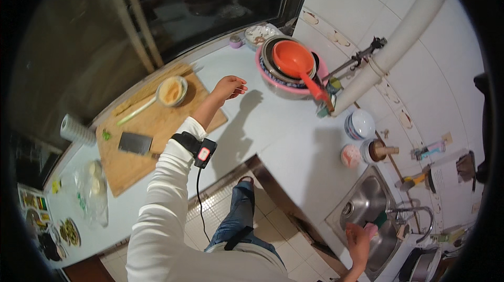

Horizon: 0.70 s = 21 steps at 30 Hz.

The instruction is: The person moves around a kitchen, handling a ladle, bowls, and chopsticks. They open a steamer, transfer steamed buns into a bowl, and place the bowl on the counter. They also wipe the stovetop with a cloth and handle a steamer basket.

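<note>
My left hand [230,88] hangs over the white counter [283,132], with nothing in it and the fingers loosely bent and apart. It is just beyond the right edge of a wooden cutting board [112,175]. On that board are a cleaver [136,143], a long green-white stalk [138,109] and a bowl [182,102] with a round yellowish piece in it. Over the stainless steel sink [368,195], my right hand [357,242] is right beside a pink cloth [371,230] and a dark green item [380,219]. Whether its fingers touch the cloth is hard to tell.
A red dipper [291,59] tops stacked basins in a pink basin [258,59] by the corner. Bowls [360,124] and a pink-white round container [350,156] stand near the sink. The faucet [413,210] arches beside it. A plastic bag [96,199] and a plate of greens [69,232] lie left.
</note>
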Motion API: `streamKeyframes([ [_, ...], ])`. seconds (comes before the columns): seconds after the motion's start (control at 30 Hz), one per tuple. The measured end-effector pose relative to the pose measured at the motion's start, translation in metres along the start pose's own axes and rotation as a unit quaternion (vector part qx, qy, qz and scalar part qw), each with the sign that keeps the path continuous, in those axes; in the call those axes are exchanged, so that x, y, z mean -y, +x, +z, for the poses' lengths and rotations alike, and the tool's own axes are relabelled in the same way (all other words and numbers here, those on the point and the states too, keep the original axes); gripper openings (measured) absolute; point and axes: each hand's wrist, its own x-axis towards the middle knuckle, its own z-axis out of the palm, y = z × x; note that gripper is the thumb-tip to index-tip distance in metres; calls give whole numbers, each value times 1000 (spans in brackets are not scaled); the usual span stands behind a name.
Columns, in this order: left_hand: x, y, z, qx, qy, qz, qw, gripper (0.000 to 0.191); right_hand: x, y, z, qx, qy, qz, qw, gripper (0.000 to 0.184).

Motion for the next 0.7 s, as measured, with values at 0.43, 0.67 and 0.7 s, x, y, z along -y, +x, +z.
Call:
streamKeyframes([
  [0.43, 28, 329, -35, -158, -34, -40, 986, 34, 24, 165, 20, 97, -55, 117, 987, 22],
  [0.67, 37, 404, -35, -167, -26, -70, 983, 58, 54, 191, -3, 212, -101, 185, 954, 35],
  [0.7, 34, 408, -33, -177, 6, -95, 980, 58, 58, 194, -5, 227, -117, 196, 947, 33],
])
